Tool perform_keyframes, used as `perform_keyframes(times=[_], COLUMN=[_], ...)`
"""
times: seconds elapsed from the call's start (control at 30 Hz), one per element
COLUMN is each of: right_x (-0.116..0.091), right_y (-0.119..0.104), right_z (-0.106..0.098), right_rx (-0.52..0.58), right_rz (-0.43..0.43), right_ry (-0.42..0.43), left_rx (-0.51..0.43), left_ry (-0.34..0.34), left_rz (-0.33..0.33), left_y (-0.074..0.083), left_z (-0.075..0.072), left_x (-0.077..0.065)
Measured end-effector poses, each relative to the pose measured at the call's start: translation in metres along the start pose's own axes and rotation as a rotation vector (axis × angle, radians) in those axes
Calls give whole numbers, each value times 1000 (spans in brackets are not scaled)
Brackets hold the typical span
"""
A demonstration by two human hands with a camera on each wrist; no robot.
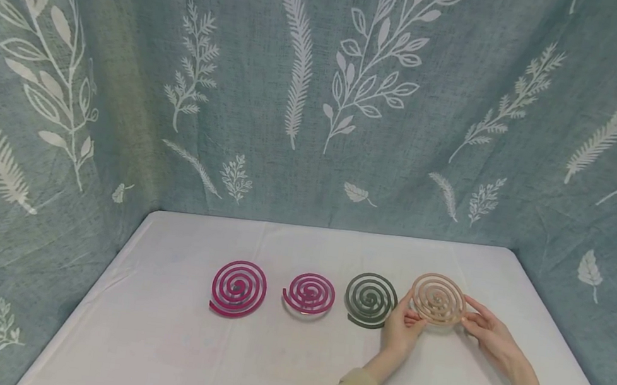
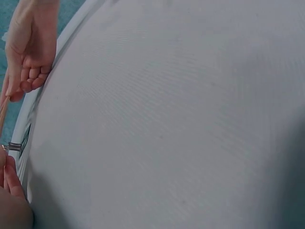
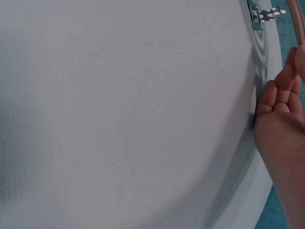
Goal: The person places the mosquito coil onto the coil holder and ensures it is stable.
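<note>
Both hands hold a beige mosquito coil [image 1: 438,299] by its rim near the right end of the row. The left hand [image 1: 403,329] grips its left side, next to a dark green mosquito coil [image 1: 369,300]. At the opposite rim, the thumb and fingers of the right hand [image 1: 497,342] pinch it. In the left wrist view, the left hand [image 2: 14,205] is low at the left edge and the right hand [image 2: 33,52] is above it. The right wrist view shows the right hand [image 3: 283,114] at the beige coil's edge [image 3: 297,21].
Two magenta mosquito coils, one at the far left [image 1: 238,289] and a smaller-looking one [image 1: 309,293], lie on the white tabletop [image 1: 155,334]. A small metal piece [image 3: 270,14] shows near the held coil. Leaf-patterned blue-green curtains [image 1: 310,180] hang behind and beside the table.
</note>
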State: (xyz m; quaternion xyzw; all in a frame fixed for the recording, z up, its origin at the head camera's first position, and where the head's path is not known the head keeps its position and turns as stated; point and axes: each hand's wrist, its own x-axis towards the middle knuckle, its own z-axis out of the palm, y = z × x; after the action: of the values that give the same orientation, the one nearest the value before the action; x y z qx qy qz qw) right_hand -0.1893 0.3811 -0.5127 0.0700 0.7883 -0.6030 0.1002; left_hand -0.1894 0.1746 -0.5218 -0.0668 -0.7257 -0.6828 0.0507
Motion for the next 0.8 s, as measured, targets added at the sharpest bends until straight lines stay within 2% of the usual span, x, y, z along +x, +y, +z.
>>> perform_keyframes(times=[0.3,0.57,0.8], right_x=[-2,0,-1], right_y=[-5,-6,-5], right_z=[1,-1,1], right_rx=[7,-13,-3], right_rz=[25,42,20], right_ry=[-3,2,9], left_rx=[-31,-5,8], left_ry=[-5,-1,24], left_rz=[-84,-94,-109], left_y=[2,8,9], left_z=[2,4,7], left_x=[5,6,7])
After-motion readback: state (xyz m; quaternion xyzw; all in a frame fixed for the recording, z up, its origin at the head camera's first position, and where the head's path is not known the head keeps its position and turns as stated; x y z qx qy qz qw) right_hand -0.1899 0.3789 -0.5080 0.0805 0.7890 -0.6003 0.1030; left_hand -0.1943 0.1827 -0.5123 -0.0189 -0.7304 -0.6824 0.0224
